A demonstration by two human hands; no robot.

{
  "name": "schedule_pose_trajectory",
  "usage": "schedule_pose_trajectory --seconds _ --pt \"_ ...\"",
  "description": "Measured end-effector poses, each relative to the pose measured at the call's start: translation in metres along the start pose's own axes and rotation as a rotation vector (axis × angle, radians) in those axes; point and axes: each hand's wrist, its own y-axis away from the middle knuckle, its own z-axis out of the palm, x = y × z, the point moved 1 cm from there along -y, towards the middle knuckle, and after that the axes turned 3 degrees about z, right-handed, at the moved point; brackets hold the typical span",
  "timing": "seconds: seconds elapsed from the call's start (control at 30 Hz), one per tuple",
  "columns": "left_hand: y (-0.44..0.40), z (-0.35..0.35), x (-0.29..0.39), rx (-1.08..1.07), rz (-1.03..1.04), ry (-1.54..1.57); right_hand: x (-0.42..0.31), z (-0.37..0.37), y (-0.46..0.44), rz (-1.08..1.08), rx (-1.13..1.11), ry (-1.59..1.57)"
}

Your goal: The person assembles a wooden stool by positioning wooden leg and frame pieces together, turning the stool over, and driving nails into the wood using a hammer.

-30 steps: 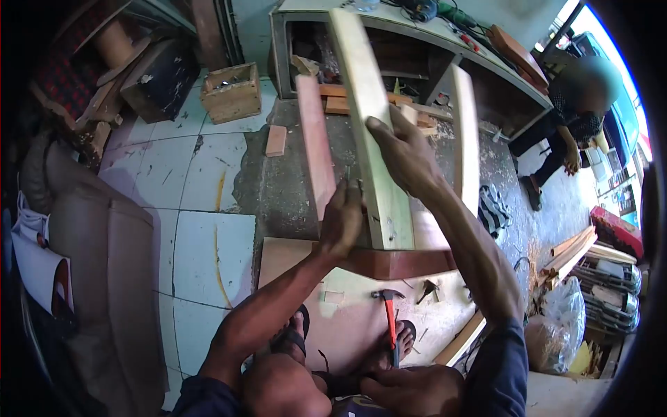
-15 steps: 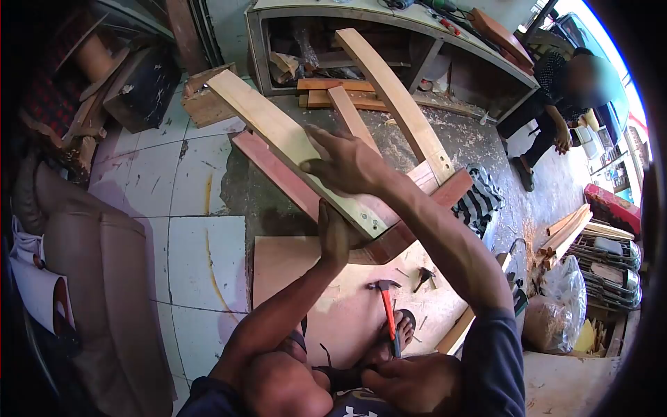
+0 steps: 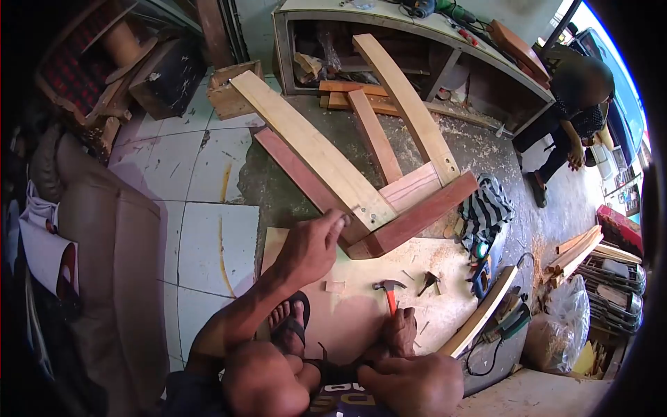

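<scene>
A wooden frame of curved pale boards (image 3: 306, 146) and reddish rails (image 3: 417, 215) stands tilted before me, with screws or holes near its joints. My left hand (image 3: 306, 251) is closed at the near left corner of the frame, its thumb and forefinger against the board's edge. Whatever may be between those fingers is too small to make out. Low in front of me, my right hand (image 3: 399, 333) wraps the handle of a claw hammer (image 3: 390, 292), whose head lies over the plywood sheet (image 3: 333, 313).
A small black tool (image 3: 429, 281) and loose nails lie on the plywood. To the right are a striped cloth (image 3: 486, 208), a curved wood strip (image 3: 479, 313) and a green power tool (image 3: 511, 323). A workbench (image 3: 417, 28) stands behind; a person (image 3: 570, 118) sits at right.
My right hand has left the pale board and come down onto the hammer handle. My left hand has shifted from under the frame to its near corner. The view has shifted slightly.
</scene>
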Motion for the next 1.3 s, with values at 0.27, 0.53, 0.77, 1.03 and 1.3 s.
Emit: schedule_pose_trajectory --seconds 0.27,0.53,0.77,1.03,1.3 --pt "-0.018 0.006 0.003 -0.146 -0.012 -0.256 0.173 0.178 0.023 1.093 0.415 -0.969" --pt "-0.022 0.0 -0.003 -0.189 -0.038 -0.164 0.081 -0.059 0.027 0.534 1.321 -0.908" --pt "-0.021 -0.002 -0.007 -0.152 0.0 -0.172 -0.001 0.024 -0.046 0.575 0.671 -0.407" --pt "-0.02 0.002 -0.009 -0.169 0.033 -0.177 -0.008 -0.013 -0.045 0.518 0.754 0.112" --pt "-0.017 0.009 -0.016 -0.149 -0.034 -0.075 -0.002 0.069 -0.058 0.768 0.236 -0.452"
